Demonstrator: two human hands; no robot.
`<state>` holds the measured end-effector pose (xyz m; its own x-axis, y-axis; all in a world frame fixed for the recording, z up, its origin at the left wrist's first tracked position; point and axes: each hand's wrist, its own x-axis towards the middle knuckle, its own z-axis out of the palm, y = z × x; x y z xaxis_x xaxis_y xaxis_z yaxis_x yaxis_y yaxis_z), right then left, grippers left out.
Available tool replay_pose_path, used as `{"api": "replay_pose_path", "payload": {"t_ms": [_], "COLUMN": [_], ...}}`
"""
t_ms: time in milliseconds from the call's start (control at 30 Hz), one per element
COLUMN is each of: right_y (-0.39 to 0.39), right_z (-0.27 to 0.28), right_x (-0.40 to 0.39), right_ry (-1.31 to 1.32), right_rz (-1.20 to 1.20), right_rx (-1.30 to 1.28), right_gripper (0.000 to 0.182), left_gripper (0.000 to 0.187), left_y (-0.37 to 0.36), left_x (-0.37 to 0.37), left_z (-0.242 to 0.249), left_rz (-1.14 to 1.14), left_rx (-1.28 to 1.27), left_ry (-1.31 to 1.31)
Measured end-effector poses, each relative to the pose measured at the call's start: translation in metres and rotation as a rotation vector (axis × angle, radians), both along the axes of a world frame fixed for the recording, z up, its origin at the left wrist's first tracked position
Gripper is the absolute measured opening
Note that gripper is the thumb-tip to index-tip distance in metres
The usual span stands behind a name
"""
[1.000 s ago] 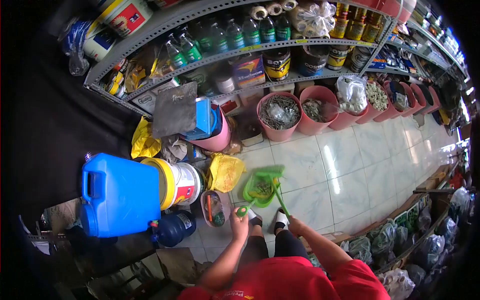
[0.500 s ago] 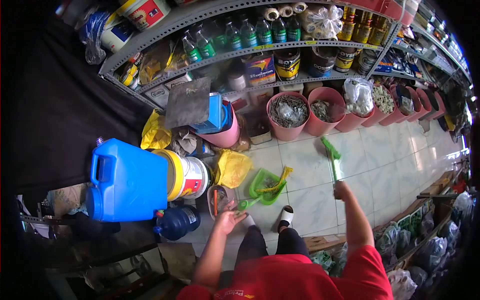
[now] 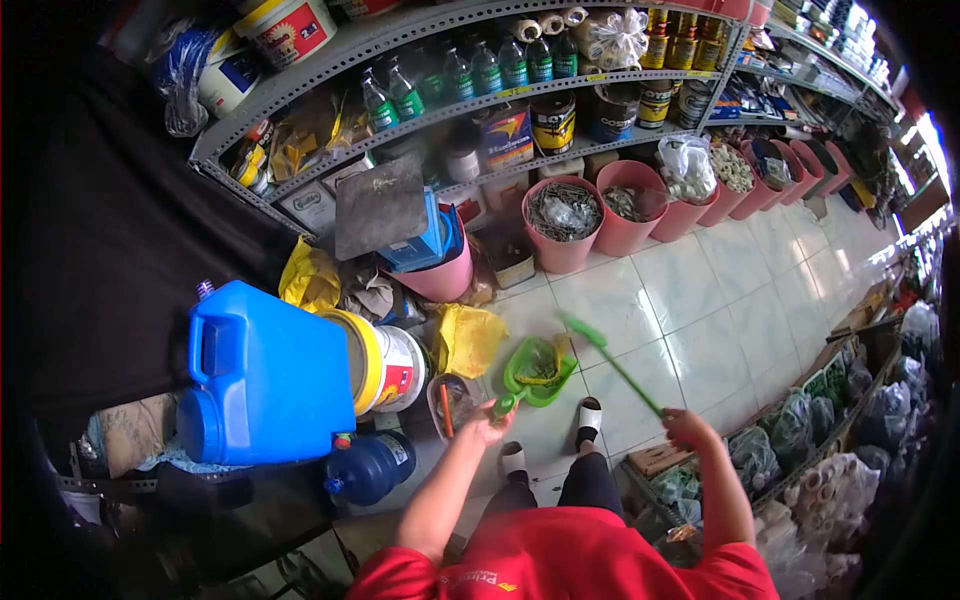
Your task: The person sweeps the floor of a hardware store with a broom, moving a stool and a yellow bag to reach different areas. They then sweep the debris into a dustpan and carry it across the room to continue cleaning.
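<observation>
Green dustpan [image 3: 541,372] lies on the tiled floor before my feet, with dark debris and a yellow strip in it. My left hand [image 3: 487,424] is closed at the end of its handle. My right hand [image 3: 689,430] grips the end of a long green brush [image 3: 622,370], whose blurred bristle head is above the tiles, up and right of the dustpan. A small bin [image 3: 452,405] with an orange-handled item stands just left of the dustpan, beside my left hand.
Pink buckets [image 3: 563,222] of hardware line the foot of the shelving [image 3: 450,108]. At left are a blue jerrycan [image 3: 270,370], a white-and-yellow pail [image 3: 392,366] and a dark blue jug [image 3: 372,467]. Bagged goods [image 3: 795,430] fill the low right shelf.
The brush has swung left, its head now closer to the dustpan. My right hand has moved lower. My left hand, open beside the dustpan handle before, has closed on it.
</observation>
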<state>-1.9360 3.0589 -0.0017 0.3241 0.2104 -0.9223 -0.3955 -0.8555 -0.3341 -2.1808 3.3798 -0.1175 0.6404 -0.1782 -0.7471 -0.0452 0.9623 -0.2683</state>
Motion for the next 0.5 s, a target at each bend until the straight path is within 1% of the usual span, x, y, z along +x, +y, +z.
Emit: {"api": "replay_pose_path", "payload": {"t_ms": [33,100,133,167,233,267,300,333,400,433,467,500], "right_y": [-0.008,-0.03,-0.022,-0.016,-0.007,-0.001,0.003,0.012,0.011,0.013,0.013,0.01], "right_z": [-0.007,-0.08,-0.104,-0.128,-0.203,-0.254,-0.287,-0.272,-0.258,-0.249,-0.217,-0.155], "right_x": [0.005,0.023,0.018,0.011,-0.017,-0.048,-0.093,-0.141,-0.216,-0.236,-0.242,-0.241], "right_ry": [-0.085,-0.008,-0.069,-0.13,-0.214,-0.263,-0.315,-0.449,-0.252,-0.157,-0.099,-0.039], "right_rz": [-0.027,-0.202,-0.262,-0.32,0.354,0.38,0.406,0.619,0.32,0.17,0.034,-0.1], "right_rx": [-0.017,0.143,0.136,0.123,-0.195,-0.183,-0.171,-0.105,0.016,0.08,0.15,0.219], "right_gripper": [0.024,0.011,0.006,0.006,0.009,0.012,0.015,0.021,0.032,0.038,0.039,0.041], "left_gripper": [0.024,0.024,0.022,0.02,0.02,0.019,0.019,0.018,0.016,0.015,0.015,0.014], "left_y": [0.007,0.015,0.016,0.015,0.012,0.01,0.009,0.007,0.0,-0.001,-0.001,0.0], "left_x": [-0.01,-0.032,-0.037,-0.042,-0.048,-0.05,-0.05,-0.048,-0.045,-0.044,-0.043,-0.045], "left_z": [0.004,0.006,0.009,0.007,0.001,-0.004,-0.006,-0.007,-0.008,-0.008,-0.007,-0.005], "left_rz": [-0.063,-0.19,-0.243,-0.277,-0.338,-0.349,-0.336,-0.322,-0.272,-0.26,-0.247,-0.232], "left_rx": [0.022,0.061,0.079,0.094,0.128,0.168,0.154,0.138,0.05,0.05,0.053,0.056], "left_ry": [-0.003,0.006,0.006,0.016,0.025,0.054,0.047,0.038,0.062,0.047,0.032,0.018]}}
